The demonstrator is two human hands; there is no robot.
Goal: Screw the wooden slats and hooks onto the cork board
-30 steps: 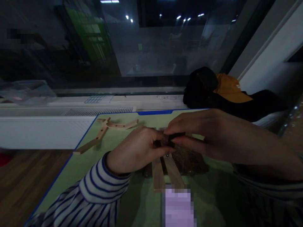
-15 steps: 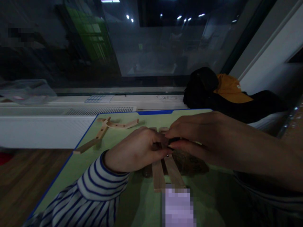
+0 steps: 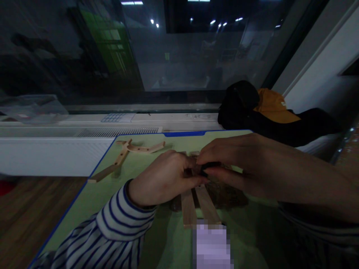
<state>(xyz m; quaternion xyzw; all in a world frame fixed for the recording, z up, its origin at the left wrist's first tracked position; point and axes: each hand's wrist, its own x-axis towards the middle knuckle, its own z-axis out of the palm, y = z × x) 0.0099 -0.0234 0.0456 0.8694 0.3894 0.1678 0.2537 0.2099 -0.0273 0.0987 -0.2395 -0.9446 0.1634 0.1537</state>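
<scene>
Two pale wooden slats (image 3: 189, 209) lie side by side before me, splayed apart toward my body. My left hand (image 3: 171, 175) is closed over their upper part, thumb and fingers pinching there. From the right, my right hand (image 3: 232, 158) pinches a small dark piece (image 3: 209, 167) between thumb and fingertips, close against the left fingers. What kind of piece it is cannot be made out. Beneath the hands and slats lies a crinkled clear plastic bag (image 3: 230, 196) with brownish contents. Where the slats meet the fingers is hidden.
A jointed wooden piece with holes (image 3: 122, 157) rests at the board's far left. The green board (image 3: 157, 239) has a blue edge. Near my body is a blurred pale rectangle (image 3: 213, 244). Behind stand a radiator (image 3: 56, 155), a clear plastic box (image 3: 36, 108) and an orange cap (image 3: 272, 104).
Both hands stay together over the slats with only slight shifts. More of the dark piece shows between my right fingertips. The whole view has moved a little.
</scene>
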